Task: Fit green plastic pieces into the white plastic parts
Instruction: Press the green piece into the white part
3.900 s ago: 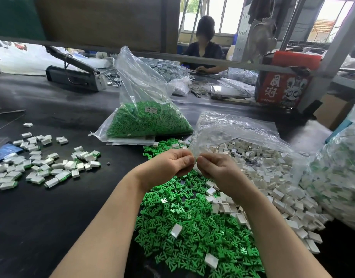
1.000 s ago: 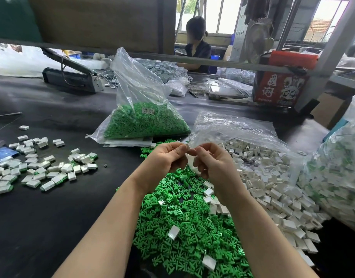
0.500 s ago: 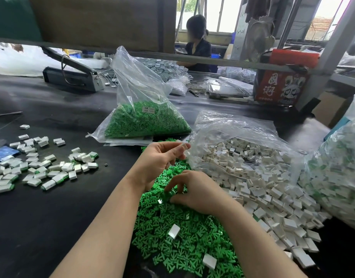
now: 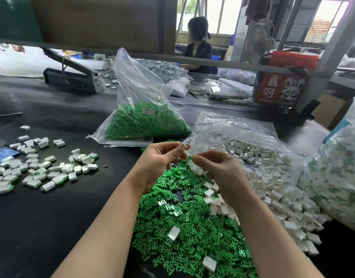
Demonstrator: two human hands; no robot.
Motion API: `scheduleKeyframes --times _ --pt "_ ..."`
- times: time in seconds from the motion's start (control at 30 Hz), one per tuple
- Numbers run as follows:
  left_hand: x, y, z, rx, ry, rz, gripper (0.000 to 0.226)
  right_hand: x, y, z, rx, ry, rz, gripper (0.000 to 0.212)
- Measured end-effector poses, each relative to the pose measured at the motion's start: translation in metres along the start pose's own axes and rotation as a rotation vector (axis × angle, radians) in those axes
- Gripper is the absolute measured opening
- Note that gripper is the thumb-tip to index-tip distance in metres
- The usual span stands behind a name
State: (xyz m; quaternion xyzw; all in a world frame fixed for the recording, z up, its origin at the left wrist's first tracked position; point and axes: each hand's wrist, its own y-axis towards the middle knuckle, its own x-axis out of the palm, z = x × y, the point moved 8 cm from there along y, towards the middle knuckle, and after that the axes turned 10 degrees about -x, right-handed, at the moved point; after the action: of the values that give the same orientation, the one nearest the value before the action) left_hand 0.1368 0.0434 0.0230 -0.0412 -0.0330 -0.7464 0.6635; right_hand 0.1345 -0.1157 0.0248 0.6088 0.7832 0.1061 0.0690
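Two hands meet above the loose heap of green pieces [image 4: 184, 233] in the head view. Your left hand [image 4: 159, 164] pinches a white part [image 4: 182, 147] between thumb and fingertips, raised just above the heap. Your right hand [image 4: 218, 171] pinches a green piece [image 4: 190, 158] at its fingertips, its other fingers curled; the green piece sits just beside the white part, and you cannot tell from this view whether the two touch. Both hands are close together, fingertips nearly meeting.

White parts [image 4: 273, 177] spill from an open clear bag [image 4: 232, 127] on your right and mix with the green heap along its edge; a few single white parts lie on top of the green. Farther back stands a clear bag of green pieces [image 4: 144, 121] with a small label. On your left, well apart from the heap, lies a scattered group of assembled white-and-green pieces [image 4: 42, 167] on the dark surface [image 4: 52, 227]. At the far right a large bag of assembled pieces [image 4: 337, 177] rests against the white spill. Beyond a crossbar, another person [image 4: 198, 47] sits at the far side, near a red printed box [image 4: 281, 87].
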Motion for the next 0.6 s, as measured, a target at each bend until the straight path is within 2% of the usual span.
scheduleKeyframes --times 0.2,0.4,0.5,0.6 --pt "0.0 -0.001 0.002 0.009 0.018 0.004 0.026 0.0 0.003 -0.001 0.05 0.257 0.054 0.028" --pt "0.003 -0.002 0.006 0.034 0.125 -0.001 0.024 -0.005 0.005 -0.002 0.027 0.329 0.105 0.023" --pt "0.011 -0.003 0.009 0.066 0.233 -0.023 0.016 -0.007 0.005 -0.006 -0.034 0.238 0.118 0.022" --pt "0.02 -0.003 0.01 0.085 0.346 -0.036 0.016 -0.007 0.004 -0.017 -0.153 -0.016 0.096 0.012"
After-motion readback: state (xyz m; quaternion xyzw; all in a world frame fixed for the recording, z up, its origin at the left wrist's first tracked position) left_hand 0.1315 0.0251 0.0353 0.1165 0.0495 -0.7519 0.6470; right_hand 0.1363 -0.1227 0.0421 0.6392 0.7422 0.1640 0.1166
